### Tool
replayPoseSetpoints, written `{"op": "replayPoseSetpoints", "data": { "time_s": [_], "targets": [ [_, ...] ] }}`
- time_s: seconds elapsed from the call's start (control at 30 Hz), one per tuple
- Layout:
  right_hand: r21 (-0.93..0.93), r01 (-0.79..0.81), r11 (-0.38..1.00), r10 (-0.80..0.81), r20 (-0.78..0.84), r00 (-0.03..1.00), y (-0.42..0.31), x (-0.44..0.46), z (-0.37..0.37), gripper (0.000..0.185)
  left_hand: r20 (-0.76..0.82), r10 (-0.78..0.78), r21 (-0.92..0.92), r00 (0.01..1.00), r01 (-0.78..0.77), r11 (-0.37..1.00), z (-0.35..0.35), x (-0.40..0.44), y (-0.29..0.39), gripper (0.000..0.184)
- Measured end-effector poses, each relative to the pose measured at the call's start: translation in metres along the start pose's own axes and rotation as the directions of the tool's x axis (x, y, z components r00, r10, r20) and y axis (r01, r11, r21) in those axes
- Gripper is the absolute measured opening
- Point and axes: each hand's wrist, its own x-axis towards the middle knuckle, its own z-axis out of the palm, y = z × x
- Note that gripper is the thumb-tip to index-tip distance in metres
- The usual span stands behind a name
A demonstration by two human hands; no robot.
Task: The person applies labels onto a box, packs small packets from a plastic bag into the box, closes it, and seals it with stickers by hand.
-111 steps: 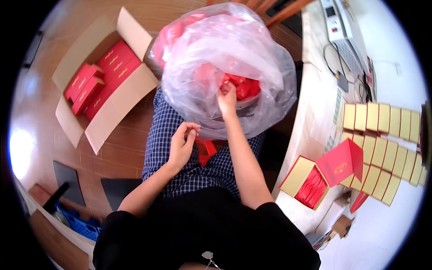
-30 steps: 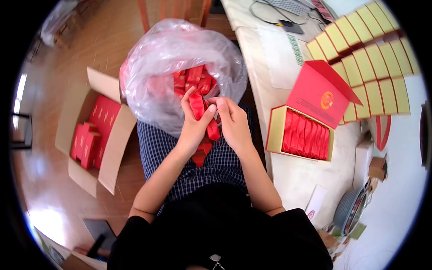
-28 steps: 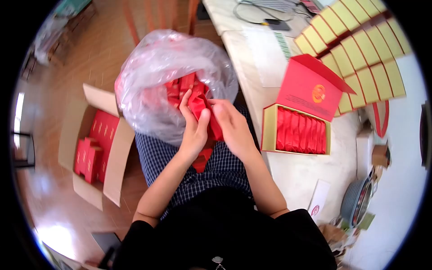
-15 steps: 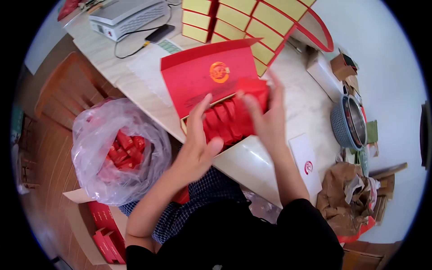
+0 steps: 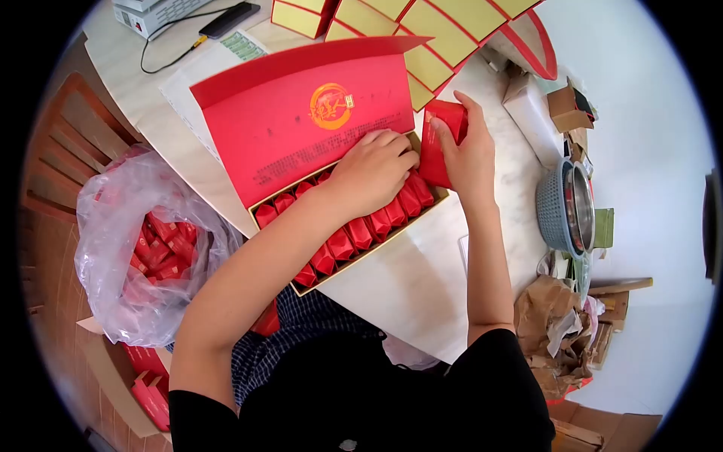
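Wooden chair [image 5: 66, 143]: one, slatted, upper left. Carton [image 5: 117, 384]: one, flaps open, red boxes [image 5: 153, 399] inside; only partly in view, where the whole carton showed a second ago. Clear plastic bag [image 5: 109, 264]: one, mouth open, holding loose red packets [image 5: 160, 252]; formerly before both hands, now well apart from them, the view having swung toward the counter [image 5: 429, 282]. Phone [image 5: 228, 20]: one, dark, on the counter, cable beside it. Gift box [image 5: 350, 263]: one, on the counter, red lid [image 5: 279, 135] raised, orange emblem and dark print on its inner face; a row of wrapped packets [image 5: 360, 234] within, now largely uncovered at the near edge. Left hand [image 5: 374, 169]: palm down across the packets toward the box's right end, fingers bent; formerly raised over the left part. Whether it grips one cannot be told. Right hand [image 5: 473, 162]: closed around a red packet [image 5: 434, 154], thumb in front, at the box's right end; half a second ago it was over the box with red packets. Yellow-sided boxes [image 5: 444, 34]: several, behind the lid. Blue-grey colander [image 5: 552, 211]: one, farther right.
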Motion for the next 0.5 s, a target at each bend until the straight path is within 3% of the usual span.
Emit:
{"op": "replayPoseSetpoints", "data": {
  "time_s": [0.13,0.27,0.37,0.5],
  "targets": [
    [-0.039,0.14,0.989,-0.14,0.005,0.99,-0.003,0.001,0.005,0.041,-0.006,0.009,0.025,1.0,-0.009,1.0,0.0,0.0,-0.001,0.013],
    [-0.069,0.101,0.993,-0.097,0.064,0.993,-0.01,0.001,0.003,0.041,0.002,0.008,0.046,1.0,-0.008,0.999,0.002,0.0,-0.001,0.013],
    [-0.064,0.199,0.978,-0.199,0.003,0.98,-0.01,0.006,0.001,0.039,-0.035,0.021,0.053,0.999,-0.019,0.998,0.003,-0.001,-0.003,0.012],
    [-0.038,0.154,0.987,-0.151,0.077,0.986,-0.01,0.005,0.002,0.036,-0.033,0.013,0.036,0.999,-0.012,0.999,0.002,0.0,-0.002,0.011]
  ]
}}
